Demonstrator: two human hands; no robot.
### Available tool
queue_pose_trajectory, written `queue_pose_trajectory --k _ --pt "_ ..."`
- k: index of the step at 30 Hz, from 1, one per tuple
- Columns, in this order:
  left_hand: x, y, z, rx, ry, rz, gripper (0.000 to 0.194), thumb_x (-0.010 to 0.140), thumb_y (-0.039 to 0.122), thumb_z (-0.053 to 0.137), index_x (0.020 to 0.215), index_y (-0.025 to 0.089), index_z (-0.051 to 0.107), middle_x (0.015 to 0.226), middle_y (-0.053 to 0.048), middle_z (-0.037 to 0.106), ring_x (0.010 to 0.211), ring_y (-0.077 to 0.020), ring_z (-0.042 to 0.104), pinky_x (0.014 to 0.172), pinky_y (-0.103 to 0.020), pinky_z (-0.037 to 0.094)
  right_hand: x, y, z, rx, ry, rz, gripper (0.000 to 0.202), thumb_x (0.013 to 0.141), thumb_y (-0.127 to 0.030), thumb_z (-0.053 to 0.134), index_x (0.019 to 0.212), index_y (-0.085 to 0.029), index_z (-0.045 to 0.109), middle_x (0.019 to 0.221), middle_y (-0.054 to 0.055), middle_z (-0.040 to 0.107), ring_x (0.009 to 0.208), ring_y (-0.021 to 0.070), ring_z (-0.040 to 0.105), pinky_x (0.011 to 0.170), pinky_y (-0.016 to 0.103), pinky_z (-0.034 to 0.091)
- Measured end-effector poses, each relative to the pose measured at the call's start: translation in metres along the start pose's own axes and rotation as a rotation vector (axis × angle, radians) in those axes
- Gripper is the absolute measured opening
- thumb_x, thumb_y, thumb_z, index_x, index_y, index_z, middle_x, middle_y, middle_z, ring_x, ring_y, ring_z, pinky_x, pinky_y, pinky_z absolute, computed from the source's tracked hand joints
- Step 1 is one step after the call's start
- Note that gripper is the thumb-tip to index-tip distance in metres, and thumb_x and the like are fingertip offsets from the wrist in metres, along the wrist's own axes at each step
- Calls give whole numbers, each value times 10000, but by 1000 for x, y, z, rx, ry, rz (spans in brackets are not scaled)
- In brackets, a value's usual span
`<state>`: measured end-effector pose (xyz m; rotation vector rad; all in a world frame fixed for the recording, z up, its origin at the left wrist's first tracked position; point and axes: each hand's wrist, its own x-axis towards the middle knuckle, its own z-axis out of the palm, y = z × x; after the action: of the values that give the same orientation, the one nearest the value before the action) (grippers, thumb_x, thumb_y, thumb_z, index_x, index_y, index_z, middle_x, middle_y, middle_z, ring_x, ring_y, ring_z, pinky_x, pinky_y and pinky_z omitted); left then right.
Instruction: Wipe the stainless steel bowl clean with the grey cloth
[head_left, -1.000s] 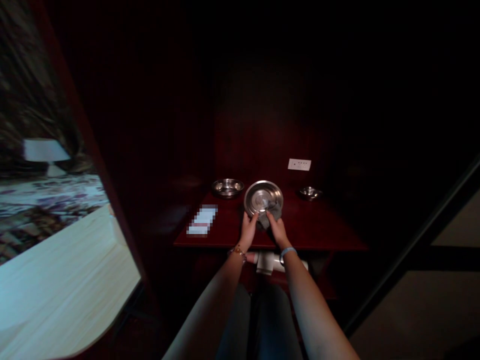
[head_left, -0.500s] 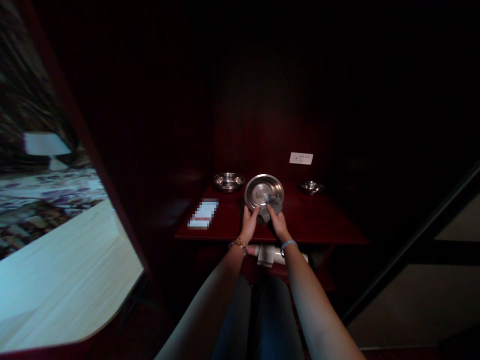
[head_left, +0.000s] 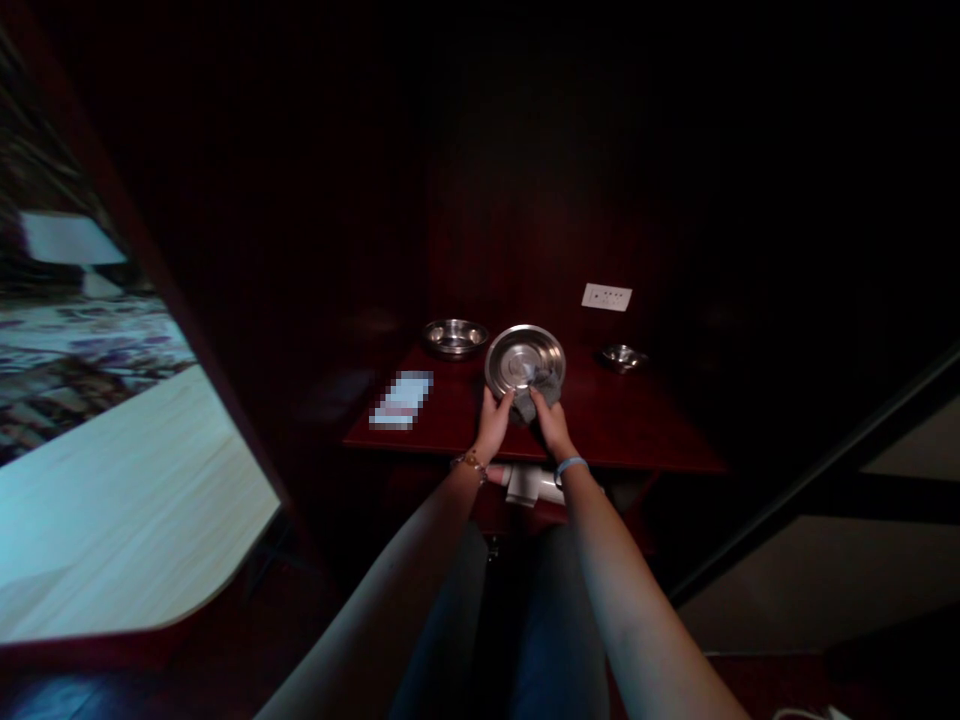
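A shiny steel bowl [head_left: 519, 352] is held up, tilted toward me, above the front part of the dark red desk. My left hand [head_left: 495, 421] grips its lower left rim, thumb on the near edge. At the lower right, my right hand [head_left: 552, 420] is closed on a grey cloth [head_left: 529, 408] that is bunched over the rim and reaches into the bowl. The fingers of both hands are mostly hidden behind the bowl and cloth.
Another steel bowl [head_left: 455, 342] stands at the back left of the desk [head_left: 637, 425], and a smaller steel bowl [head_left: 623, 358] at the back right. A blurred-out white item [head_left: 403, 400] lies at the left. Below the desk is a white hair dryer-like object [head_left: 523, 484]. A pale table [head_left: 135, 500] juts in at left.
The whole view has shifted, so the desk and its things sit slightly higher in the picture. Both hands keep their hold on the bowl and cloth, with little visible movement between them.
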<state>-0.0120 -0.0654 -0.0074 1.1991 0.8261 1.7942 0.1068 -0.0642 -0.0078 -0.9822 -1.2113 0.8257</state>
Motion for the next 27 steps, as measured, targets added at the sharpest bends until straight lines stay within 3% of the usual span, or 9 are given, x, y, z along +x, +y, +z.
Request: queue_pose_trajectory --k 23,27 --pt "3 -13 2 -5 -29 39 506 844 375 634 1293 214 466 1356 -107 569 1250 -208 538 1111 -370 349 3 2 -3 40 29 18 526 798 -513 625 1161 -134 671 1155 94 714 1089 236 647 987 341 472" --pt "3 -12 5 -14 -45 -3 494 844 362 641 1283 217 469 1335 -110 585 1227 -212 560 1086 -383 387 5 2 -5 64 40 25 532 803 -509 623 1167 -123 666 1162 93 711 1098 237 642 994 345 472"
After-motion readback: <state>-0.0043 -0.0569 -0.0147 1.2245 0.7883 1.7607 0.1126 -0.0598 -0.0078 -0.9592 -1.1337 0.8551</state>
